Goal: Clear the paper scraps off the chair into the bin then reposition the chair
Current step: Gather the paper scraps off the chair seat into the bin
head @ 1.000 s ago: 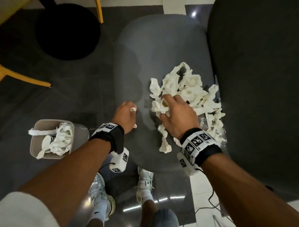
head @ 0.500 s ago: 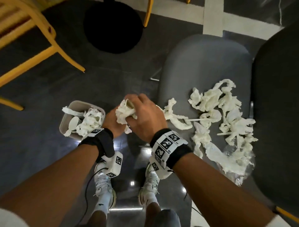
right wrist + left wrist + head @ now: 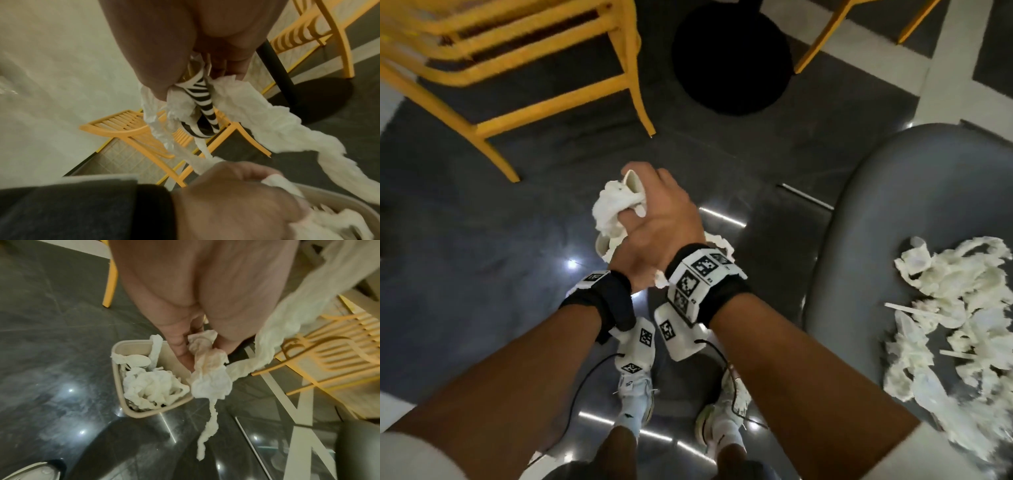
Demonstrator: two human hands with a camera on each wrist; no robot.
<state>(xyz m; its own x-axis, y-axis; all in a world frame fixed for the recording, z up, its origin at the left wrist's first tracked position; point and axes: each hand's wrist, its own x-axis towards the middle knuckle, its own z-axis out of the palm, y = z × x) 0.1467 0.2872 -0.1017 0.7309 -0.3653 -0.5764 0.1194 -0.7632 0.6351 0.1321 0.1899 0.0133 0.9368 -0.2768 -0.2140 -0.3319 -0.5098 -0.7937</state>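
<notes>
White paper scraps, unlabelled

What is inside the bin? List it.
The bin holds crumpled white paper scraps and a flat white piece. Anything beneath the pile is covered, and the bottom cannot be seen.

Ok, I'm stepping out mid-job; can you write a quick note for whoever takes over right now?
Right hand grips a wad of crumpled white paper scraps above the small beige plastic bin.
Left hand, lower, pinches another scrap at the bin's rim.
Done: bin already holds scraps.
Left: drop both handfuls, clear the remaining pile off the grey padded chair seat, then reposition the chair.
</notes>
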